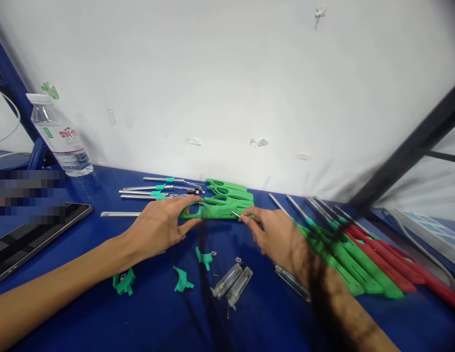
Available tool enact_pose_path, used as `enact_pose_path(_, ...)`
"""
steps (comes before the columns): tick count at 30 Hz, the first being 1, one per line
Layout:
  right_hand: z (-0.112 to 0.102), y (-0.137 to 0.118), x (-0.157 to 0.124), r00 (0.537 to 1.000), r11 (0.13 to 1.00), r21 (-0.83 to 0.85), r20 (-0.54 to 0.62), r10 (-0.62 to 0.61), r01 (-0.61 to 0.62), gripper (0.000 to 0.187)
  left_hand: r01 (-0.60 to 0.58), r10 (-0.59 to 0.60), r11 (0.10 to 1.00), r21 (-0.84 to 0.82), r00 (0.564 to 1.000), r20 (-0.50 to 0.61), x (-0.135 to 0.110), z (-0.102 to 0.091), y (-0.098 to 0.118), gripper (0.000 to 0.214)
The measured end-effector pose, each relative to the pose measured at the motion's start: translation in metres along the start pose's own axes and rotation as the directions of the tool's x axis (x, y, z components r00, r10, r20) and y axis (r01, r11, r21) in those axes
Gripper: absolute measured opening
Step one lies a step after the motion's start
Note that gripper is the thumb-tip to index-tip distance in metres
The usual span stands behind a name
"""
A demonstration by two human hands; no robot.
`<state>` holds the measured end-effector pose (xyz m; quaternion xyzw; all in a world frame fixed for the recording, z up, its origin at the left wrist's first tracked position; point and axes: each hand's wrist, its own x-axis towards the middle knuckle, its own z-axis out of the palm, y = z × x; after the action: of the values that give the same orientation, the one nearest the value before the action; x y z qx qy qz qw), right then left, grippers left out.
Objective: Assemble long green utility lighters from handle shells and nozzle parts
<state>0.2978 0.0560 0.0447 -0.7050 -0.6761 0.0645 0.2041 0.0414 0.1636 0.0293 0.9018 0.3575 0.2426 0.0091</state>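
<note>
My left hand (159,225) grips the near end of a green plastic lighter shell (216,210) lying on the blue table (249,318), thumb and fingers pinched on it. My right hand (273,233) pinches a thin metal pin (235,214) and holds its tip against the shell's right end. More green shells (227,189) are stacked just behind. Small green trigger pieces (183,281) and clear fuel tubes (231,282) lie in front of my hands.
Metal tubes with teal clips (157,188) lie behind my left hand. Assembled green and red long lighters (359,254) lie in a row at the right. A water bottle (60,137) and a tablet (25,239) sit at the left. A white wall stands close behind.
</note>
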Motion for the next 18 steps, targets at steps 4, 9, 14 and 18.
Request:
enact_pose_path(4,-0.0014,0.0019,0.0018,0.998,0.999,-0.019,-0.051,-0.041,0.04,0.025,0.016,-0.016,1.0,-0.002,1.0,0.002,0.0005,-0.0024,0.003,0.051)
enact_pose_path(9,0.0001,0.0007,0.0016,0.984,0.995,0.04,-0.156,-0.081,0.088,0.019,0.048,-0.047,0.998,0.029,0.999,-0.021,0.002,-0.0033,0.004,0.05)
enact_pose_path(14,0.005,0.0063,0.001,0.956,0.986,0.04,-0.253,-0.148,0.163,0.028,0.074,-0.074,0.997,0.035,0.997,-0.004,0.0021,-0.0029,0.0026,0.048)
enact_pose_path(18,0.0045,0.0087,0.0026,0.95,0.981,0.094,-0.281,-0.137,0.169,0.027,0.096,-0.097,0.995,0.021,0.995,0.019,0.0021,-0.0035,0.0035,0.048)
